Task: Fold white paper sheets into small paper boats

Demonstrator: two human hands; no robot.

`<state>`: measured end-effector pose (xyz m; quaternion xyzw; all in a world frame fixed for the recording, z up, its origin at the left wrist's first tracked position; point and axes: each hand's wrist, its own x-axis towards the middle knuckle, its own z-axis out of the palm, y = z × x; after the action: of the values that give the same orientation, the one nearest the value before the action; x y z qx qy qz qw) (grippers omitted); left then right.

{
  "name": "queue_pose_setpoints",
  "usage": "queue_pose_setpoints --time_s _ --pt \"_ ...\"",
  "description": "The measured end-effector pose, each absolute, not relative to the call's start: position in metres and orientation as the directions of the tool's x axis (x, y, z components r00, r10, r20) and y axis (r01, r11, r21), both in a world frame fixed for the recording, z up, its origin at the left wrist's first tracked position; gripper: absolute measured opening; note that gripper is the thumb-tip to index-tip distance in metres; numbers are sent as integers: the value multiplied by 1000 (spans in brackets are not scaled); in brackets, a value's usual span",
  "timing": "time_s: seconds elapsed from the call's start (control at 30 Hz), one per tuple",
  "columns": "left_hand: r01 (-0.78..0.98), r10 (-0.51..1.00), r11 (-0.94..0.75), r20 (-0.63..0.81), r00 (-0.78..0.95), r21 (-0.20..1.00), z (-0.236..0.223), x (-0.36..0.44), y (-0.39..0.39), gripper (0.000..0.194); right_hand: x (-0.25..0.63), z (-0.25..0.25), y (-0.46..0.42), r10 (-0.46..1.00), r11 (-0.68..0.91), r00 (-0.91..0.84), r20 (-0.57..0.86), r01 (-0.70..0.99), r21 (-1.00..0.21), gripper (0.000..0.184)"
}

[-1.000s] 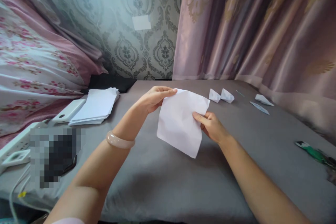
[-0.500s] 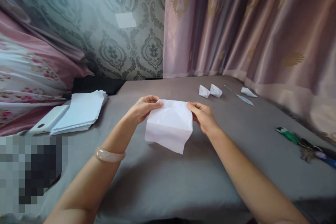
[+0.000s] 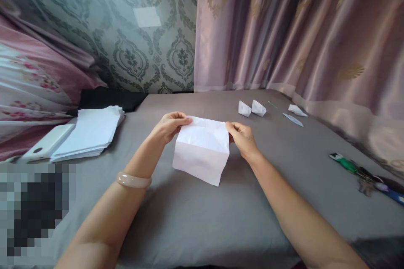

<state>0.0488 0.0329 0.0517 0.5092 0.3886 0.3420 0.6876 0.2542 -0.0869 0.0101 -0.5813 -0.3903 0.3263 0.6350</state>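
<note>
You hold the sheet (image 3: 202, 149) up over the grey cloth (image 3: 195, 222), between your two hands. Your left hand (image 3: 173, 126) pinches its far left corner, thumb on top, and your right hand (image 3: 242, 138) pinches its far right corner the same way. A crease runs across the sheet; the part nearer you hangs down from it, its lower edge slightly wavy. You wear a bangle (image 3: 134, 180) on your left forearm.

Well to the left of the sheet lies a stack (image 3: 90, 128) of white paper, with a white box (image 3: 49, 143) touching its left side and a black item (image 3: 110, 99) behind it. Beyond the sheet, to its right, two folded papers (image 3: 259, 108) stand side by side. Farther right of it lie a white folded piece (image 3: 297, 110) and a slim pale one (image 3: 293, 119). Keys (image 3: 366, 185) lie well to the sheet's right, nearer you than those.
</note>
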Motion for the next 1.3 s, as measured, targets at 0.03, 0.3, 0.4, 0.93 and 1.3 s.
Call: queue_pose_setpoints --time_s 0.03,0.3,0.4,0.93,1.3 --pt "-92 879 236 -172 444 967 51 49 34 37 254 10 -87 860 125 491 139 60 -990 32" --pt "-130 930 79 -25 367 988 42 56 34 32 256 10 -81 838 154 538 89 -76 -985 34" --pt "-151 952 -15 61 301 988 38 59 36 30 255 13 -84 949 3 305 -76 -251 -968 44" --pt "-258 977 72 -16 214 964 39 52 48 20 245 20 -93 968 -230 59 -243 -171 -958 37" --pt "-267 915 141 -23 402 953 35 52 48 40 248 21 -93 975 -175 94 -201 -230 -957 33"
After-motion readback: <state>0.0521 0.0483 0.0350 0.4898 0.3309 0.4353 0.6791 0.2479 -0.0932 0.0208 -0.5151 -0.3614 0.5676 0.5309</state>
